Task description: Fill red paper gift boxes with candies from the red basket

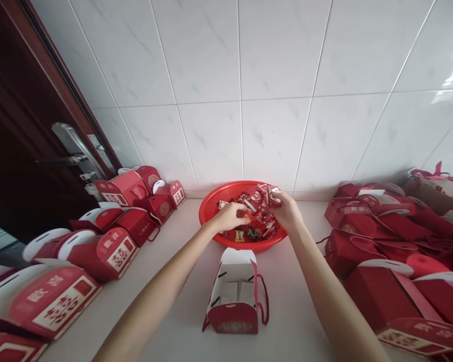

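Observation:
A red plastic basket (207,198) with pierced sides stands against the wall and holds many wrapped candies (266,213), mostly red. My left hand (229,216) is inside its left part, thumb and fingers curled about a shiny red candy wrapper (253,218). Over the right side, my right hand (286,208) has its fingers closed on a red-and-white wrapped candy (266,192); some fingertips are hidden. In front of the basket, between my forearms, is a small red gift box (232,321). Its top is open, the white inside shows no candy, and a red cord handle hangs at its right.
Rows of red gift boxes (115,251) stand on the left of the white tabletop (181,311). More red boxes (385,291) crowd the right side, with a cardboard carton (430,195) behind them. White tiled wall (272,136) closes the back; a dark door (18,100) is at left.

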`<state>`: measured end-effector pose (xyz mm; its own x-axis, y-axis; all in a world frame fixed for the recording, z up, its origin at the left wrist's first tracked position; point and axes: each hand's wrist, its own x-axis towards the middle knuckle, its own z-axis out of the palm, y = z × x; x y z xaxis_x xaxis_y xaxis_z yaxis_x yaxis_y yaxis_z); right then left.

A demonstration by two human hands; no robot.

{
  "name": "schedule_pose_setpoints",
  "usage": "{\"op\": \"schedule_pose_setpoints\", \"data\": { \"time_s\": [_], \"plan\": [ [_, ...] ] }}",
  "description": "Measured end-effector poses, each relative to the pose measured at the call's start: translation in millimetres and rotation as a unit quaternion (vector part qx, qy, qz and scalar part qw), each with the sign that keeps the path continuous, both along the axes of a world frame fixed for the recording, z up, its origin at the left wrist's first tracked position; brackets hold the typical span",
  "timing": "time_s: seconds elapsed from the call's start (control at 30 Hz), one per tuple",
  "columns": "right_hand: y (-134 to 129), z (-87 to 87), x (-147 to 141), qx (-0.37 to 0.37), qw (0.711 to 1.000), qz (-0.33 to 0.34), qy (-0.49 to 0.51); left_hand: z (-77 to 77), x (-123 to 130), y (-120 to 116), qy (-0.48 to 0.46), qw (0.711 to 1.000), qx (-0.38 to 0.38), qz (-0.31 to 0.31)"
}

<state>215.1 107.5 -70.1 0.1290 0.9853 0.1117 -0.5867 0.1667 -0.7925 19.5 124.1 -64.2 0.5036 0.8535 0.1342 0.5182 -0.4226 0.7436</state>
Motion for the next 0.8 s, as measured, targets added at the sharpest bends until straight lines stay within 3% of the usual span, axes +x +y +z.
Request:
{"op": "schedule_pose_setpoints", "data": {
  "time_s": [0.17,0.33,0.47,0.57,0.67,0.8],
  "plan": [
    [-18,7.3,5,0.000,0.998,0.025,0.055,3.4,-14,-23,-0.158,0.987,-0.010,0.024],
    [-54,10.1,18,-0.018,0.997,0.037,0.069,13.9,-33,-66,-0.228,0.972,-0.047,0.013],
    [-76,19.0,28,0.016,0.998,0.033,0.052,32.6,-41,-100,-0.117,0.988,-0.064,-0.079],
    [-84,26.9,27,0.029,0.998,0.027,0.038,42.8,-40,-117,-0.012,0.995,-0.021,-0.093],
    [-88,31.9,20,0.024,0.998,0.036,0.036,48.1,-39,-125,0.063,0.994,-0.011,-0.093],
    [-93,33.9,11,0.027,0.997,0.067,0.025,50.4,-40,-127,0.128,0.981,-0.027,-0.144]
  ]
}}
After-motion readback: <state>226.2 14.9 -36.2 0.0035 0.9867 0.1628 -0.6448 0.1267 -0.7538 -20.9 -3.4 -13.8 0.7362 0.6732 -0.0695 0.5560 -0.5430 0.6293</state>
